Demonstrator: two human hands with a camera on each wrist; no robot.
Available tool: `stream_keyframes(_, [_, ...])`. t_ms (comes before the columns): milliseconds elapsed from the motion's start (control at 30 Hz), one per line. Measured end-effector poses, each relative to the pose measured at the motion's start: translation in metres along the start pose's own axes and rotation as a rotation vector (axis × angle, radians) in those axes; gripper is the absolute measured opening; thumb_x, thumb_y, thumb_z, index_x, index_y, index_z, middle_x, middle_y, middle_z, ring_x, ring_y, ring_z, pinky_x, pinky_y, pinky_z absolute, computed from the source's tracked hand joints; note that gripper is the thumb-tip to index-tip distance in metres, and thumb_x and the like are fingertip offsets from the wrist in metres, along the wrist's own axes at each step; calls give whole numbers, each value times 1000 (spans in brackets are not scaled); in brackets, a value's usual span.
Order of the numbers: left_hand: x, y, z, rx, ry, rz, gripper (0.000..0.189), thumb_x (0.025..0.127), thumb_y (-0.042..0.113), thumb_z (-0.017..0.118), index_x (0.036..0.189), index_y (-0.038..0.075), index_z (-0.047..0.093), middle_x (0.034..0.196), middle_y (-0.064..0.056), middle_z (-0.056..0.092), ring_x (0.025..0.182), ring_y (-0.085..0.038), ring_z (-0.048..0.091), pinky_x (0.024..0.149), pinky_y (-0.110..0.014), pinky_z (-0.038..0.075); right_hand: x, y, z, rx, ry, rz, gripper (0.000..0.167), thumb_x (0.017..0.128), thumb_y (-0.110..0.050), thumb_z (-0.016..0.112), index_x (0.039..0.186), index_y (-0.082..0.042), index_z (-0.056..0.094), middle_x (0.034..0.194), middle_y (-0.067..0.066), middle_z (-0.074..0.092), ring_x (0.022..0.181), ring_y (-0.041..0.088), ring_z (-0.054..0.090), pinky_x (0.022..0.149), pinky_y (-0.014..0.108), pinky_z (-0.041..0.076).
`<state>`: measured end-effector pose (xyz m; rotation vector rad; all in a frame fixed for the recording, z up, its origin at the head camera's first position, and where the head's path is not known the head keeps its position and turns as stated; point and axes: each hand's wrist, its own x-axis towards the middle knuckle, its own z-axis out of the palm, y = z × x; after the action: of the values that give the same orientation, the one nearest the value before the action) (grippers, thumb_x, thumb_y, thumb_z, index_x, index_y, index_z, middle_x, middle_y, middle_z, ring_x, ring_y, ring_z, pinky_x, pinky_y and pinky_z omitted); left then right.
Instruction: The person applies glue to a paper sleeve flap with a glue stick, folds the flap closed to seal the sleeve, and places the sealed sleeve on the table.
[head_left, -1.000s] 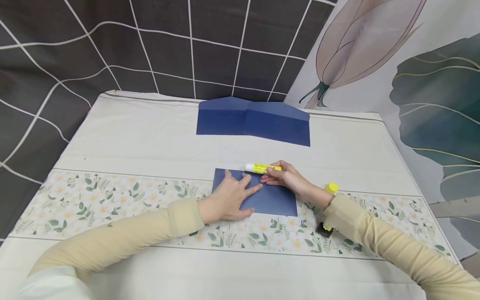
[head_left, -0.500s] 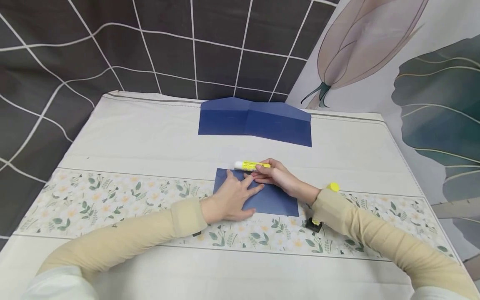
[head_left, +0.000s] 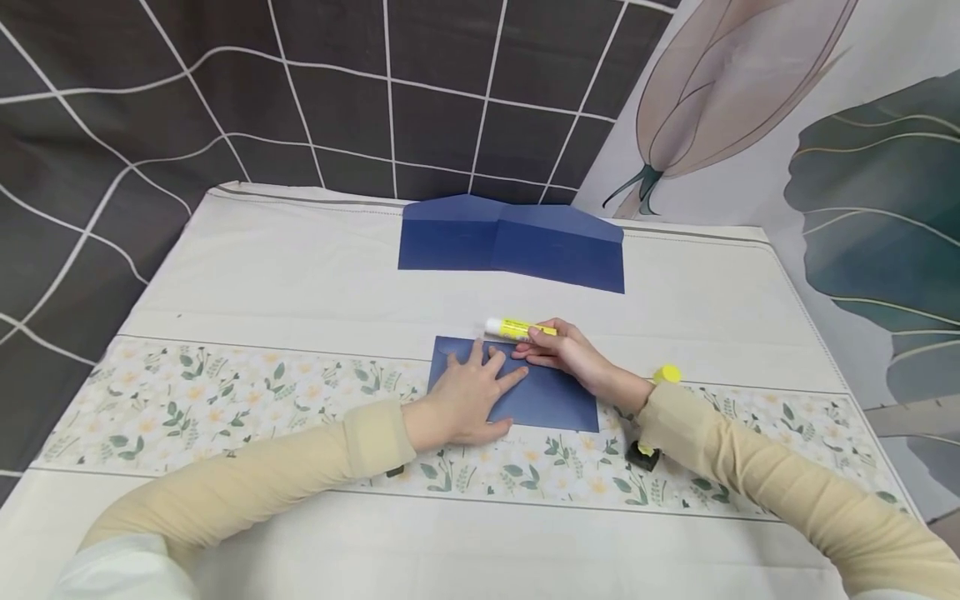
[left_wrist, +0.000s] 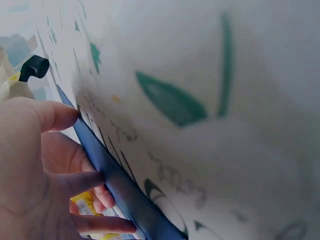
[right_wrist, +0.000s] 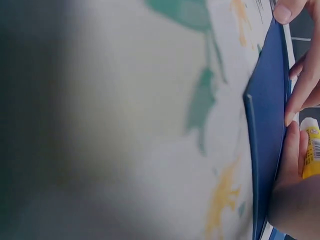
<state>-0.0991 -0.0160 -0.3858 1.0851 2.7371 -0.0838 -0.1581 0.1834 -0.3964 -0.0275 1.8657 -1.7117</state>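
Observation:
A blue envelope [head_left: 547, 396] lies flat on the tablecloth in the head view. My left hand [head_left: 465, 398] rests on its left part, fingers spread, with fingertips reaching the far edge. In my right hand [head_left: 573, 354] is a yellow glue stick [head_left: 517, 329] with a white end pointing left, held between thumb and fingers just beyond that edge. The lower fingers of this hand touch the envelope's upper right part. The left wrist view shows the left thumb [left_wrist: 62, 115] at the envelope's near edge. In the right wrist view, the glue stick [right_wrist: 312, 150] shows beside the right fingers.
Two more blue envelopes [head_left: 450, 242] with raised flaps lie side by side at the back of the table. A yellow round cap-like piece [head_left: 667, 374] is by the right wrist. The floral tablecloth [head_left: 225, 400] runs under everything, with a dark grid-patterned cloth [head_left: 435, 125] behind.
My right hand moved left with the glue stick, then back to the right. The left fingers have shifted slightly right along the envelope's far edge.

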Motion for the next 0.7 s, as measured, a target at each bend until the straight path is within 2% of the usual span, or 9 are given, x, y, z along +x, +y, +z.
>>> stream_keyframes(133, [-2,-3,1,-37,1,12,70,91,57,48,152,26,30,145,-21,38,136,-53,31,91,-62,49,-2,1,-2,-9,4,0,29,102,-22,45,118,2,37,98,1,67,90,3,69,87,19,54])
stream_keyframes(267, [-8,-9,2,-143,-17,13,70,92,54,49,152,24,30,153,-18,33,140,-51,24,102,-59,42,-6,2,-7,-20,10,13,33,102,-24,46,121,1,36,100,1,69,92,3,69,88,20,53])
stream_keyframes(467, [-26,-29,3,-307,-60,-19,69,93,50,50,152,21,29,161,-5,19,148,-36,12,117,-51,24,-15,4,-21,-13,46,26,33,102,-25,44,122,0,35,97,-4,72,92,2,69,88,19,53])
stream_keyframes(700, [-43,-44,1,-339,-55,-66,72,92,51,50,151,16,31,159,-2,22,148,-27,18,120,-54,6,-21,7,-30,3,71,15,30,101,-23,46,119,-1,36,93,-6,72,91,3,70,87,18,53])
